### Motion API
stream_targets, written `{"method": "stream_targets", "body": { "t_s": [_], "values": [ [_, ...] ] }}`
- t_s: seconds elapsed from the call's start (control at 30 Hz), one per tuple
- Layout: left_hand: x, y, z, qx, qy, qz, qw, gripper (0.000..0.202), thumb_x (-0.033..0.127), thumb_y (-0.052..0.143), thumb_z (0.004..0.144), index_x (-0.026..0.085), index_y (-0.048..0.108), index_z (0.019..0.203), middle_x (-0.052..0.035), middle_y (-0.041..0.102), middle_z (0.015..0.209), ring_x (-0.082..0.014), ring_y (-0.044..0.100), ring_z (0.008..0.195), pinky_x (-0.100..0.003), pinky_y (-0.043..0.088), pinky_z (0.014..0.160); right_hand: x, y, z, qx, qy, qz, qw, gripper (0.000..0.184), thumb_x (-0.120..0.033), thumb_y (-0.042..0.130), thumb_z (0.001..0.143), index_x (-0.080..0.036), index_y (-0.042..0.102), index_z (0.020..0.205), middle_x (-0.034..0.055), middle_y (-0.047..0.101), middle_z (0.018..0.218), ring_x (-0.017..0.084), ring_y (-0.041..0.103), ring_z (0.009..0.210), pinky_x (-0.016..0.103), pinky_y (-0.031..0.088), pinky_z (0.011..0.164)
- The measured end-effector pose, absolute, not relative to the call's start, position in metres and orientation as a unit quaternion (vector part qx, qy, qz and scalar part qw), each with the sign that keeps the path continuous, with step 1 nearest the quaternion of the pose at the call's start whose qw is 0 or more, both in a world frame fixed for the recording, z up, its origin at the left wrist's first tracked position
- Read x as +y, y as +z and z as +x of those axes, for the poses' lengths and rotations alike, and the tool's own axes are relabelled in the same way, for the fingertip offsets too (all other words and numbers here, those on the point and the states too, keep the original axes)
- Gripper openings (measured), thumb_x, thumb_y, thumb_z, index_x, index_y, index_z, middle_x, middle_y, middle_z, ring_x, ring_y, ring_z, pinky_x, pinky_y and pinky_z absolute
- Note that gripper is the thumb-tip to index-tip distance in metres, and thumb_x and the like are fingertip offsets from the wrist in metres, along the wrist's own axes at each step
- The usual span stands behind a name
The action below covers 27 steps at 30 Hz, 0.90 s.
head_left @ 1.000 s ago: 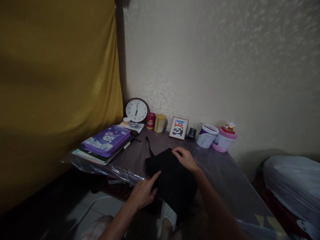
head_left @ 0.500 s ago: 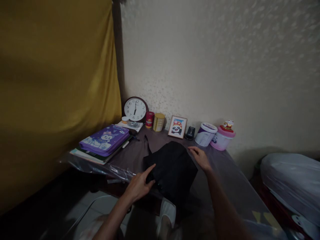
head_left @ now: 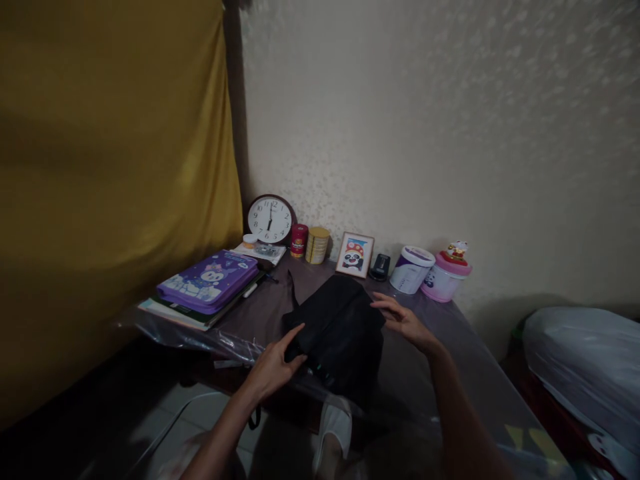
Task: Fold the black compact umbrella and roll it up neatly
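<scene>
Cloth (head_left: 345,320) at table (head_left: 410,380) edge, a hand to each side

The black cloth is laid at the table's near edge. Its left side is touched by the left hand (head_left: 273,368), index finger and thumb parted; whether fabric is pinched cannot be told. The right hand (head_left: 407,325) is held beside its right side, fingers loosely extended, nothing grasped. Beyond, a framed picture (head_left: 355,255) and a white tub (head_left: 411,272) are set; leftward, a purple case (head_left: 207,280) is stacked on books (head_left: 173,315).
</scene>
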<state>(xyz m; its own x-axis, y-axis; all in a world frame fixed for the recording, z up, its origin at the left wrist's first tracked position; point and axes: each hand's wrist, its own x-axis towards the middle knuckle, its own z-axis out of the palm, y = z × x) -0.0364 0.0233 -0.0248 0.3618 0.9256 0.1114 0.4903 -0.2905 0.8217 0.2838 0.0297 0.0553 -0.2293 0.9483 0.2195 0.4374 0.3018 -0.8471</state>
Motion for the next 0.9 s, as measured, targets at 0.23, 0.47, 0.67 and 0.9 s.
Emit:
{"method": "stream_targets", "body": {
  "t_s": [0.23,0.47,0.67,0.9],
  "values": [
    [0.023,-0.028,-0.035,0.479,0.299,0.741,0.364,0.063,0.029,0.055,0.073,0.024,0.033,0.132,-0.0039,0.065,0.103,-0.0188,0.06,0.09,-0.028,0.044,0.078,0.036,0.052,0.283,-0.722,0.267,-0.49,0.409,0.014,-0.034,0.061,0.072,-0.022,0.064,0.078,0.0056,0.041,0.133,0.023,0.041,0.12,0.04,0.033,0.098],
    [0.022,-0.032,-0.034,0.463,0.285,0.756,0.364,0.063,0.028,0.054,0.073,0.022,0.032,0.132,-0.0007,0.066,0.088,-0.0148,0.06,0.074,-0.024,0.043,0.069,0.035,0.067,0.261,-0.696,0.266,-0.46,0.483,0.011,-0.032,0.054,0.078,-0.023,0.056,0.082,0.0048,0.056,0.118,0.019,0.049,0.112,0.037,0.034,0.097],
    [0.02,-0.04,-0.03,0.462,0.264,0.78,0.33,0.062,0.031,0.053,0.073,0.021,0.034,0.131,0.0043,0.06,0.062,-0.0111,0.052,0.051,-0.02,0.037,0.054,0.044,0.064,0.241,-0.656,0.293,-0.473,0.51,0.017,-0.037,0.054,0.077,-0.022,0.055,0.086,0.0021,0.065,0.096,0.017,0.057,0.093,0.031,0.041,0.084],
    [0.015,-0.041,-0.027,0.471,0.237,0.793,0.306,0.06,0.034,0.051,0.073,0.016,0.037,0.128,0.0002,0.061,0.066,-0.0124,0.053,0.053,-0.02,0.035,0.051,0.061,0.046,0.23,-0.609,0.274,-0.553,0.498,0.021,-0.041,0.057,0.071,-0.022,0.056,0.081,-0.0039,0.057,0.065,0.012,0.052,0.06,0.023,0.038,0.056]
  ]
}}
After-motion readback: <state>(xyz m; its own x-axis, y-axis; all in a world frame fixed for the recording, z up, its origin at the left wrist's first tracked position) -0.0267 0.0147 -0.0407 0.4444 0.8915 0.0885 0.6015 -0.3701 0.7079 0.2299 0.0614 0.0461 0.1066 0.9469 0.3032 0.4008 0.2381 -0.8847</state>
